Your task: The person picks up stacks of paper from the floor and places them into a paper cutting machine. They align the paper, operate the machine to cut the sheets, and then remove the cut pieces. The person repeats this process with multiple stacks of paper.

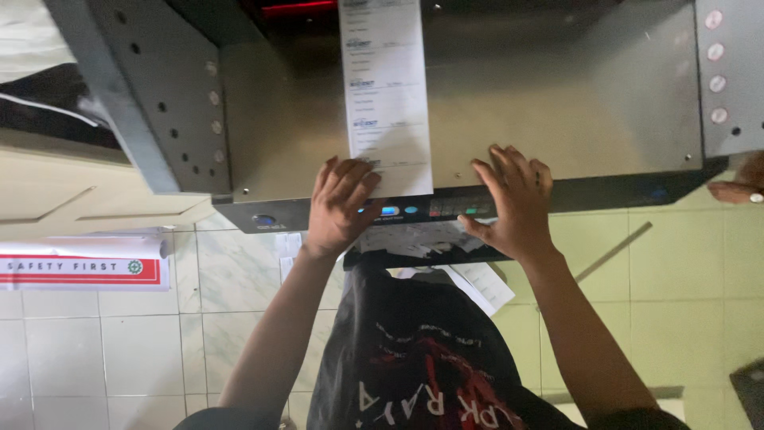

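Head view, machine: a grey metal cutter table filled the top of the frame, its dark control strip running along the near edge with small lit buttons.
Head view, sheets: a tall strip of printed white paper lay flat on the table, stretching from 12 o'clock down to the near edge.
Left hand: the left hand lay spread, fingers flat, pressing the strip's lower left corner; it gripped nothing.
Right hand: the right hand lay flat on the bare table just at 3 o'clock of the strip, fingers splayed, apart from the paper and holding nothing.
Doing it well: by my reading, squaring the stack called for even, flat pressure and both palms kept clear of the buttons.
Tray below: a dark tray under the table's lip held a loose heap of white paper trimmings.
Another person: a hand rested at 3 o'clock on the table's edge.
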